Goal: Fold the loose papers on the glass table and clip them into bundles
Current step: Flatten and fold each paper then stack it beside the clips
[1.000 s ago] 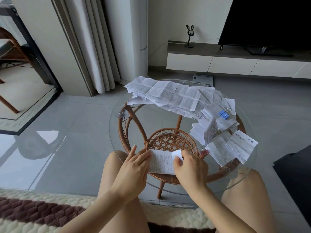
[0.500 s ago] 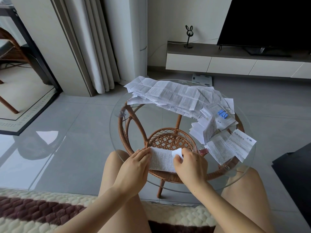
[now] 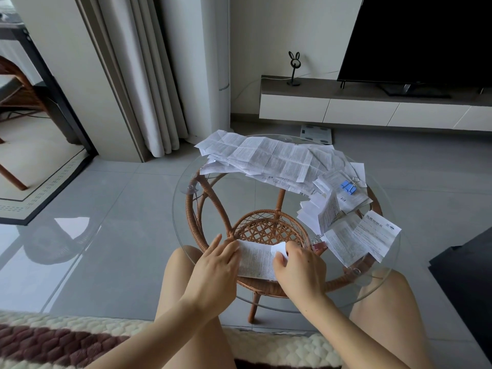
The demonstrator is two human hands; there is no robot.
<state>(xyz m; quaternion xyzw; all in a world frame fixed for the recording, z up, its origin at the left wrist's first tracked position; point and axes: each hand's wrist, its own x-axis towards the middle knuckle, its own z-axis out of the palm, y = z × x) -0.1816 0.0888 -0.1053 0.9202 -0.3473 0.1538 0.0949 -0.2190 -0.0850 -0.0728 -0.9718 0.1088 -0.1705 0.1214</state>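
Note:
A folded printed paper (image 3: pixel 256 259) lies on the near part of the round glass table (image 3: pixel 383 286). My left hand (image 3: pixel 215 265) rests on its left edge with fairly straight fingers. My right hand (image 3: pixel 300 270) covers its right side, and its fingers pinch a raised white flap of the paper. A long heap of unfolded creased papers (image 3: pixel 266 158) lies across the far side. Folded papers (image 3: pixel 356 241) sit at the right. On a folded bundle lies a blue binder clip (image 3: pixel 348 186). A dark red clip (image 3: pixel 319 245) shows by my right hand.
The glass top sits on a wicker frame with a woven shelf (image 3: pixel 269 227) below. My bare knees are under the near rim. A low TV cabinet (image 3: pixel 372 105) and a scale (image 3: pixel 316 134) stand beyond, and a dark object (image 3: pixel 468 275) stands at the right.
My left fingers have slid slightly along the paper's left edge. My right hand keeps the flap pinched; the paper has hardly moved.

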